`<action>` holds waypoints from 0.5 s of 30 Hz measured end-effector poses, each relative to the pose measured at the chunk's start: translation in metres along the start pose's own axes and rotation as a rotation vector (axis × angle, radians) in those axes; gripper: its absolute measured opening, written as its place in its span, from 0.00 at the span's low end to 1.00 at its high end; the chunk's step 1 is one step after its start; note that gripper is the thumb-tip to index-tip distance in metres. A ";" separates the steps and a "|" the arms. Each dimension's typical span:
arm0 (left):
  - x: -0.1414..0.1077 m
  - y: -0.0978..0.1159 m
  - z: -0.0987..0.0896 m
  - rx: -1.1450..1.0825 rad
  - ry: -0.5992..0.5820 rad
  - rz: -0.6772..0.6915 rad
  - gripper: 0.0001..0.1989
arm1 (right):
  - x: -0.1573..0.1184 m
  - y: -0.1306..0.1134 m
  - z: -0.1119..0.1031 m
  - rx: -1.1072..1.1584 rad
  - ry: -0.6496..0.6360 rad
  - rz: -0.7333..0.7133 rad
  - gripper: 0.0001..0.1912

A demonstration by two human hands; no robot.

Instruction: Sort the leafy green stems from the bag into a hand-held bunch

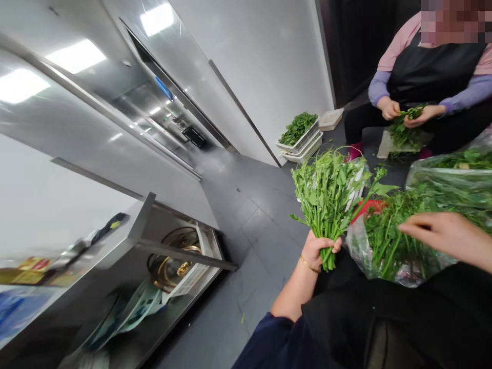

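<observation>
A thick bunch of leafy green stems (326, 195) stands upright in my left hand (321, 248), whose fingers wrap round the lower stems. On the right, my right hand (442, 233) hovers over loose greens (388, 241) in a clear plastic bag (359, 251). Its thumb and fingertips are pressed together; what they hold, if anything, is too small to make out. A single leafy sprig (371, 189) leans out between the bunch and the bag.
A person in a black apron (430, 72) sits at the upper right, handling greens. White baskets (302, 148), the top one with greens, stand by the wall. More bagged greens (453, 179) lie right. A steel shelf (184, 256) holds lids at left.
</observation>
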State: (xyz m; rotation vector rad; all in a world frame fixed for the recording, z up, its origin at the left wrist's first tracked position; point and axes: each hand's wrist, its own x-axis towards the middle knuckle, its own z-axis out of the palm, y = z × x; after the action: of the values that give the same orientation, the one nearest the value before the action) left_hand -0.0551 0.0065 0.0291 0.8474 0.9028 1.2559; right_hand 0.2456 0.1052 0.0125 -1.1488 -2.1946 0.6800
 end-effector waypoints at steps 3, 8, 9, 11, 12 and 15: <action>0.009 -0.005 0.008 0.330 0.084 0.059 0.15 | 0.011 -0.056 0.044 0.418 -0.164 0.169 0.33; 0.028 -0.016 0.030 1.152 0.263 0.312 0.27 | 0.044 -0.101 0.083 0.983 -0.009 0.263 0.26; 0.030 -0.017 0.035 1.257 0.264 0.342 0.29 | 0.049 -0.103 0.088 1.020 0.032 0.267 0.21; 0.032 -0.016 0.044 1.367 0.241 0.402 0.29 | 0.055 -0.102 0.094 1.113 0.158 0.286 0.17; 0.030 -0.015 0.047 1.376 0.211 0.439 0.29 | 0.057 -0.100 0.095 1.153 0.223 0.294 0.17; 0.020 -0.009 0.049 1.199 0.067 0.531 0.28 | 0.059 -0.093 0.091 1.220 0.337 0.303 0.16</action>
State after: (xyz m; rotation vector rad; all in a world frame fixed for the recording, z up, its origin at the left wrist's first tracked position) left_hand -0.0049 0.0234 0.0395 2.0943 1.5745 1.1028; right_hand 0.1034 0.0929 0.0239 -0.7923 -0.9493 1.5079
